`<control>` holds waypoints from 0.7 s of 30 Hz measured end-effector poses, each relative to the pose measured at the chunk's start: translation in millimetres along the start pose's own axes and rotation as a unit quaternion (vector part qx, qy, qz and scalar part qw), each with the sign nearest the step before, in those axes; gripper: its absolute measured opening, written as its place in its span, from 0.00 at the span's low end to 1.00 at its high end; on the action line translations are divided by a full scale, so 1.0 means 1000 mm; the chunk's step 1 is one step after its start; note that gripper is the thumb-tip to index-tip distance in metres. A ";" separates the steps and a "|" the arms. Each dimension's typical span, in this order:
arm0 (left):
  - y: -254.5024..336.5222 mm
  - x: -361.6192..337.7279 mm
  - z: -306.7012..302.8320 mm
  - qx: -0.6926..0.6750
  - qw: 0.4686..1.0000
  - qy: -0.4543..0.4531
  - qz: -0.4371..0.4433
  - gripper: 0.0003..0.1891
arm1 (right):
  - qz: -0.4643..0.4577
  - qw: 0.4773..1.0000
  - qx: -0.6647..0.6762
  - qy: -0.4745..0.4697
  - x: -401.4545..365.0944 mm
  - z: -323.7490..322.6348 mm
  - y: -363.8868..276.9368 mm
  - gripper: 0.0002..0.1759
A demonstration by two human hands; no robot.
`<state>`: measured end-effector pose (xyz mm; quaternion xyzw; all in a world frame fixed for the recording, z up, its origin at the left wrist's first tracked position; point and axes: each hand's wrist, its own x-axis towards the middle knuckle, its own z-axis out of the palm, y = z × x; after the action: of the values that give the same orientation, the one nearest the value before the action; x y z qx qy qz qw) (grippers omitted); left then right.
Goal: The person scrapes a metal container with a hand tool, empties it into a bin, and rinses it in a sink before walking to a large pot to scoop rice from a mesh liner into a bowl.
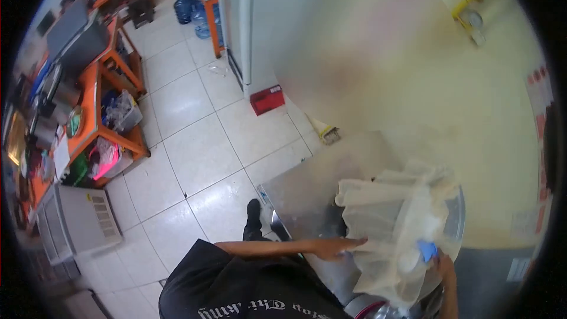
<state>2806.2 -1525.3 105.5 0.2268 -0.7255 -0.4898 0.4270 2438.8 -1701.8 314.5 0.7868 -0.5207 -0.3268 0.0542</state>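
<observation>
A pale, thin cloth point(384, 207) with ruffled edges is draped over a round metal vessel point(459, 212) on a metal table point(307, 183). White material point(428, 210) lies on the cloth. My left hand point(339, 248) is at the cloth's left edge, its fingers pinched together; what they hold is too small to make out. My right hand point(443, 264) closes on a small blue item point(427, 251) at the cloth's right side.
A red box point(267, 100) stands on the tiled floor beside a tall white cabinet point(260, 29). Orange tables point(88, 103) with containers line the left. Water jugs point(201, 22) stand at the back. A grey-white appliance point(88, 218) is at the lower left.
</observation>
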 end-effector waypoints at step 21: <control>0.000 0.003 -0.007 -0.049 0.998 0.006 -0.033 0.44 | -0.086 0.991 0.049 0.089 0.011 -0.075 -0.065 0.21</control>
<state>2810.3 -1531.3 108.4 0.2326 -0.6902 -0.5371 0.4255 2535.6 -1701.2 340.2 0.8562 -0.4599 -0.2328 0.0339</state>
